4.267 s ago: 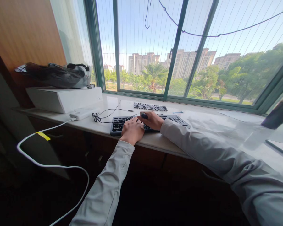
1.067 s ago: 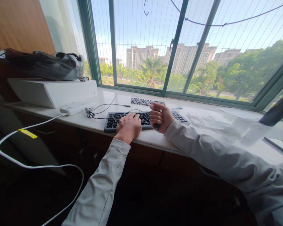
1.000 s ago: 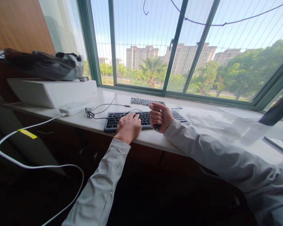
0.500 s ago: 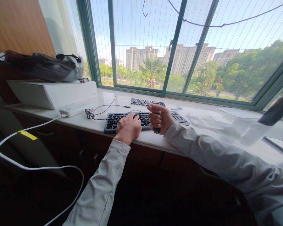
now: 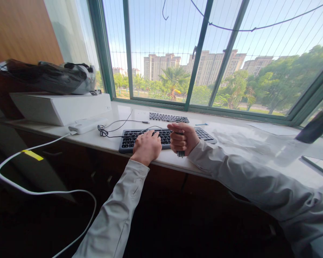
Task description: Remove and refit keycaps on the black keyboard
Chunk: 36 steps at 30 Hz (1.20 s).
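A dark grey keyboard (image 5: 165, 139) with black keys lies along the front of the white counter. My left hand (image 5: 147, 146) rests on its left half, palm down and fingers spread over the keys. Above the right half, my right hand (image 5: 184, 138) is closed in a fist around a short dark stick-like tool (image 5: 181, 153). Only the tool's lower end shows below the fist, pointing down; its kind is hidden by the fingers. Behind the keyboard lies a flat row of black keys (image 5: 168, 117), and a small blue stick (image 5: 201, 124) is right of it.
A thin black cable (image 5: 103, 131) lies coiled left of the keyboard. A white adapter (image 5: 83, 125) with a white cord sits by a white box (image 5: 61, 107) topped with a dark bag (image 5: 54, 77). At right are a clear plastic sheet (image 5: 239, 141) and a tablet-like slab (image 5: 319, 165).
My right fist has dipped slightly, and the lower end of the tool has moved down and a little right. My left hand stays in place on the keyboard.
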Each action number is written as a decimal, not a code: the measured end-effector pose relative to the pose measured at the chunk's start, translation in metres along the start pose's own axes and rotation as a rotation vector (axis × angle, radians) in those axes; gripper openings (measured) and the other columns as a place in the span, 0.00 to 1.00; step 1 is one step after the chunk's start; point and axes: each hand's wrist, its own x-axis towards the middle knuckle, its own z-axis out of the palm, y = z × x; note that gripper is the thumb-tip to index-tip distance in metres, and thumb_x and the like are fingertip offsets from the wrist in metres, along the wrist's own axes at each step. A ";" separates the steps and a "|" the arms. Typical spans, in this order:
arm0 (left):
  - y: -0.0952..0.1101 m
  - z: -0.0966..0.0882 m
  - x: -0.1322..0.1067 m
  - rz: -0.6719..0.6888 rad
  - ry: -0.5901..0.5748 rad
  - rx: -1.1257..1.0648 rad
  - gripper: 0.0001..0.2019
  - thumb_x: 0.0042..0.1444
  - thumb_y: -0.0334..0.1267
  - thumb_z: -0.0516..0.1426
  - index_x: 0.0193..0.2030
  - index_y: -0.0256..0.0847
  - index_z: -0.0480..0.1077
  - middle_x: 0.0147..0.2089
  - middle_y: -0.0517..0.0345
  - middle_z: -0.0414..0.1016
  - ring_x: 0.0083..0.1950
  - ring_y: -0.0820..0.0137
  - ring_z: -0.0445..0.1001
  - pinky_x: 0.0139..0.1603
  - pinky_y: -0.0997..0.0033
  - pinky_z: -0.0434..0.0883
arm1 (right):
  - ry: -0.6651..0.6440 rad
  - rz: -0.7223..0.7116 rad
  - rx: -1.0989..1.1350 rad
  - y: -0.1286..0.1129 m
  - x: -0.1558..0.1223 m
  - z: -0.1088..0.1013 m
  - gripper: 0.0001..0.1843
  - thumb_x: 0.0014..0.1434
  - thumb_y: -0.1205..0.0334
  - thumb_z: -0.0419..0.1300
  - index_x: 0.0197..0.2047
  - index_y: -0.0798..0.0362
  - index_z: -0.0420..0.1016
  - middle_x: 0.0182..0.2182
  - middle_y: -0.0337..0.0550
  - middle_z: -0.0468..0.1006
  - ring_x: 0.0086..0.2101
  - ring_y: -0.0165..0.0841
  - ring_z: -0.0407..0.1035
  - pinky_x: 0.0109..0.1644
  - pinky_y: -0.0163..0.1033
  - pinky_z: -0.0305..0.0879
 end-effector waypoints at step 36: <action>-0.001 0.003 0.000 0.001 0.018 -0.004 0.19 0.64 0.39 0.44 0.56 0.40 0.69 0.59 0.49 0.69 0.59 0.60 0.67 0.60 0.58 0.63 | -0.252 0.027 0.111 0.002 -0.001 -0.006 0.17 0.54 0.59 0.51 0.22 0.50 0.44 0.11 0.26 0.43 0.11 0.22 0.31 0.09 0.25 0.41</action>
